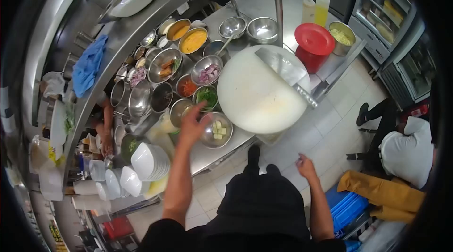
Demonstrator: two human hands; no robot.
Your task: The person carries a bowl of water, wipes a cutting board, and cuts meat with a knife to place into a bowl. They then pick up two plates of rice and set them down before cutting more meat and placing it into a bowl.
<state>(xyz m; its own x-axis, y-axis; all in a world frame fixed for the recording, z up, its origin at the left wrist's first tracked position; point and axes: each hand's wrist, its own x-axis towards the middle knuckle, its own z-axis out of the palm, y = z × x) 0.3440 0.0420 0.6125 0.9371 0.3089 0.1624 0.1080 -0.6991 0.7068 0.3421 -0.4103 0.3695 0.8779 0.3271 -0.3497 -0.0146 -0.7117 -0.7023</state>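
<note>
My left hand (192, 122) reaches over the steel counter, between the bowl of chopped greens (206, 97) and the steel bowl of pale cubes (217, 130). Its fingers are apart, and nothing shows between them. My right hand (305, 165) hangs over the floor tiles with its fingers partly curled; whether they hold anything cannot be made out. A cleaver (284, 70) lies on the round white cutting board (259, 96), its handle toward the right edge. Bowls of chopped purple onion (207, 69) and orange-red pieces (187, 85) stand left of the board.
Stacked white bowls (150, 162) stand at the counter's left end. Beyond the board are a red container (314, 44), squeeze bottles (322, 9) and a pot of shredded food (341, 34). A seated person (406, 150) is at the right; another person's arm (107, 124) shows at the left.
</note>
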